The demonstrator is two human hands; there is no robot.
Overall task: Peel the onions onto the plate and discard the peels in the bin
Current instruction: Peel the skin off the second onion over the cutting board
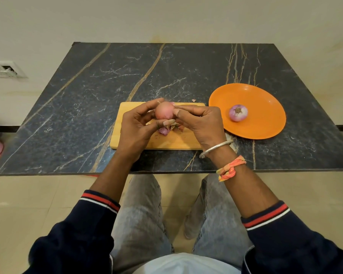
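Above the dark marble table (87,86), left hand (136,128) and right hand (201,123) grip a smooth pinkish onion (163,112)

We log the tabletop (83,99) as polished dark stone, veined, faintly glossy. Cutting board (174,142): pale wood, matt. Plate (265,123): orange plastic, glossy with a highlight. Peeled onion (238,112) looks smooth and shiny; unpeeled onion (163,112) has dry papery matt skin, same for the peels (163,131). Bangle (214,148): shiny metal. Wristband (229,169): twisted cloth thread. Sleeves (77,244) knit, jeans (141,214) faded denim, floor (38,204) smooth tile.
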